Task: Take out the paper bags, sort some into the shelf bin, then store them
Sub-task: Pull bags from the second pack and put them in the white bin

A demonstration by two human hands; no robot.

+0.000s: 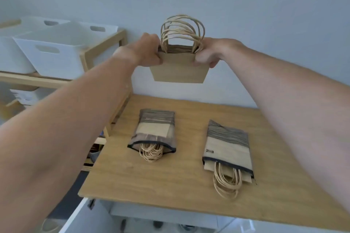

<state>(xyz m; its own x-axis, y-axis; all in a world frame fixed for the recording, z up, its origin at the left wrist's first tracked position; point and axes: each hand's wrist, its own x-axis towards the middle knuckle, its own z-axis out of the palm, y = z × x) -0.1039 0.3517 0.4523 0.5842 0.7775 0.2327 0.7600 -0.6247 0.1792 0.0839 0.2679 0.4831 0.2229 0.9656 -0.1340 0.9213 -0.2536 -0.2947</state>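
A stack of flat brown paper bags (179, 71) with twisted paper handles pointing up hangs in the air above the far edge of the wooden table (170, 185). My left hand (149, 52) grips its upper left corner and my right hand (210, 53) grips its upper right corner. On the table lie two clear plastic pouches with dark rims, each filled with more paper bags: one at the middle (154, 131), one to the right (228, 148). Handles spill out of both pouch openings toward me.
A light wooden shelf (102, 47) stands to the left of the table and carries two white plastic bins (51, 51) with cut-out grips on its top level. A lower level holds more blurred items. A plain wall rises behind the table.
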